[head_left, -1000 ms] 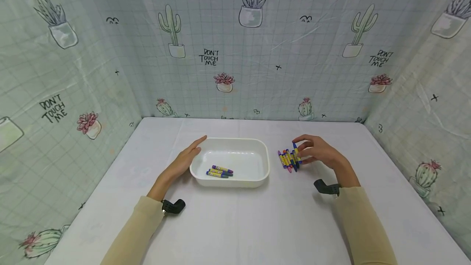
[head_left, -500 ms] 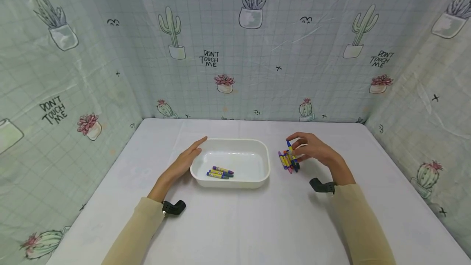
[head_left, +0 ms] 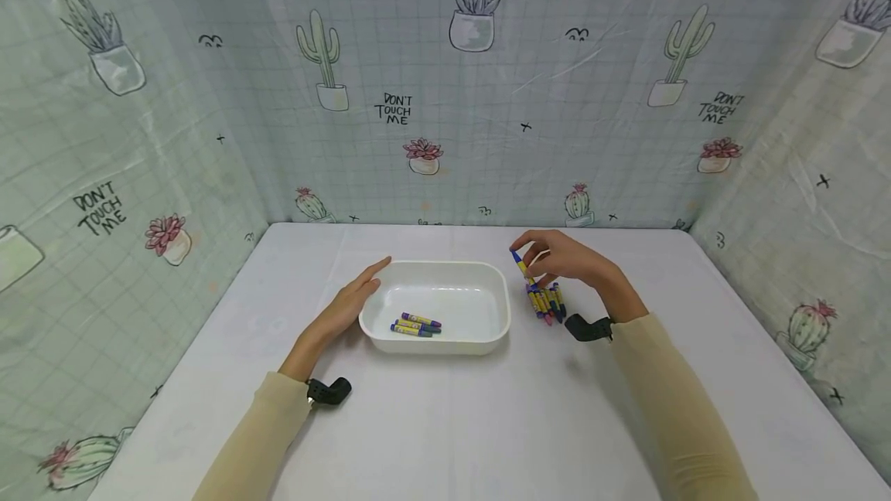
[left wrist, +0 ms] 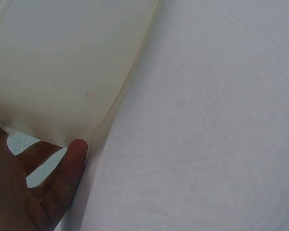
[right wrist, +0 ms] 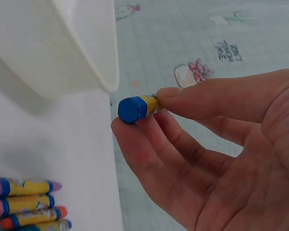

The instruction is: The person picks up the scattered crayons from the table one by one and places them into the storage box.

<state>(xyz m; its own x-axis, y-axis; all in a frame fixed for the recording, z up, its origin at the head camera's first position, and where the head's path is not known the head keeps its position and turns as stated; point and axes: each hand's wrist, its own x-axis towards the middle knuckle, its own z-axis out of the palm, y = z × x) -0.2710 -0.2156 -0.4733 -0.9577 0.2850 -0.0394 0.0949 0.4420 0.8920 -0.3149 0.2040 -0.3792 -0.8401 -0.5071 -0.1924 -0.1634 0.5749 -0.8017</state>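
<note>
A blue crayon [right wrist: 139, 107] in a yellow wrapper is pinched between the thumb and fingers of my right hand [head_left: 564, 257]. In the head view that hand is over the far end of a row of several crayons [head_left: 546, 303], right of the tray. My left hand [head_left: 346, 308] rests against the left end of the white tray [head_left: 480, 348], fingers stretched along its outer wall. In the left wrist view the thumb [left wrist: 71, 166] touches the tray's side. Three crayons [head_left: 416, 325] lie together inside the tray, toward its front left.
White cloth covers the table [head_left: 445, 424]. A patterned curtain [head_left: 445, 83] with cactus drawings rises behind it and along both sides. In the right wrist view, the tray's corner [right wrist: 82, 57] overhangs the upper left, with crayons [right wrist: 29, 204] lying lower down.
My right hand has lifted the blue crayon off the row and carried it left and away from me, toward the tray. The left hand and the tray have kept their place.
</note>
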